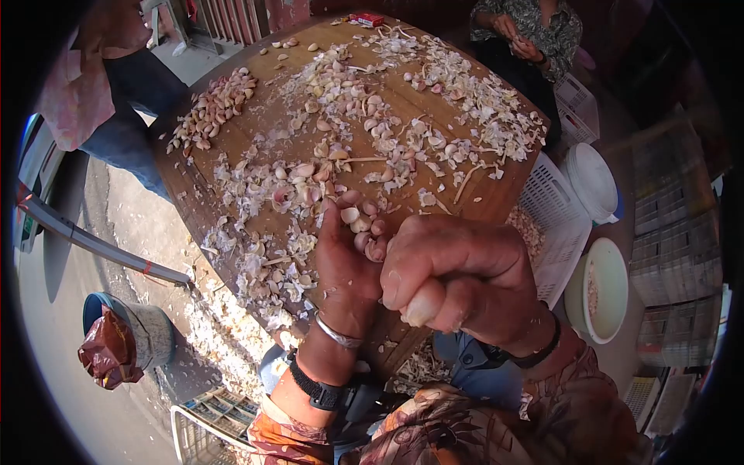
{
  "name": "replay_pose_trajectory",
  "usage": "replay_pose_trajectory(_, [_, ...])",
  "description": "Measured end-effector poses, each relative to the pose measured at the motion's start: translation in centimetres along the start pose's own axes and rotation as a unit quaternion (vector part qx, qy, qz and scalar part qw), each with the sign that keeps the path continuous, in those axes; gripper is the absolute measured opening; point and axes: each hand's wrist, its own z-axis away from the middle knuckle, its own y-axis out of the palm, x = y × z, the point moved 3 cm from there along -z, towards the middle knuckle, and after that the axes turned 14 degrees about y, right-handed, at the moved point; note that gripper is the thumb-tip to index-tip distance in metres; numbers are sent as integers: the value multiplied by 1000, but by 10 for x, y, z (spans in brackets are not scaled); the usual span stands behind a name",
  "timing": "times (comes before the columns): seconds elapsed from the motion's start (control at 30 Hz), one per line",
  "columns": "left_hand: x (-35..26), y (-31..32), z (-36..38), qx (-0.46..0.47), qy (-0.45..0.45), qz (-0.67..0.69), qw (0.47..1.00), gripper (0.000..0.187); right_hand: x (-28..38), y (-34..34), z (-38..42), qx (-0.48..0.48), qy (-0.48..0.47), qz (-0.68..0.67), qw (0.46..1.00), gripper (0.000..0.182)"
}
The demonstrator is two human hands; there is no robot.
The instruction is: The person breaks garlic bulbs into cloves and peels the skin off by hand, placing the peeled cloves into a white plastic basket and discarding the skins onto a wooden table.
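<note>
- The left hand [346, 275] is cupped with its palm up, fingers curled round several garlic cloves [361, 224], over the near part of the worktop [496, 194].
- The right hand [469, 260] is closed in a fist just beside it, gripping a pale clove [423, 303] low in the fingers, over the worktop's near end.
- Past the left hand, loose cloves and papery husks [260, 190] spread across the middle of the worktop and down along its left edge.
- A heap of unpeeled cloves [213, 108] lies at the worktop's left corner, apart from the husks.
- More skins [496, 108], with a few dry stalks, cover the stretch along the right edge towards the right corner.
- A small red packet [366, 19] lies at the far edge.
- Just off the right edge stands a white slatted basket [554, 225] holding cloves; a pale green basin [618, 291] and a white tub [594, 180] stand beside it.
- On the ground off the left edge, a bucket [151, 337] has a brown bag [112, 353] hanging over its side.
- One person [136, 85] stands by the left corner; another person [562, 35] is beyond the right edge, hands together.
</note>
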Motion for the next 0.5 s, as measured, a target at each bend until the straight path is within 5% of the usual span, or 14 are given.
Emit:
replay_pose_trajectory(0.1, [-5, -4, -3, -52, 2, -23, 998, 29, -55, -48, -22, -195, 57, 269, 941, 19])
replay_pose_trajectory(0.17, [3, -24, -12, 15, -73, 18, 997, 24, -76, -92, -39, -281, -27, 453, 846, 16])
replay_pose_trajectory(0.3, [0, -30, -21, -46, -64, 44, 996, 17, -112, -113, -74, -181, 4, 585, 791, 13])
replay_pose_trajectory(0.37, [-6, -28, -24, -45, -43, 30, 998, 15, -125, -117, -89, -101, 79, 693, 709, 15])
replay_pose_trajectory(0.5, [-13, -22, -23, -49, -13, 13, 999, 14, -121, -127, -102, -106, 67, 660, 740, 15])
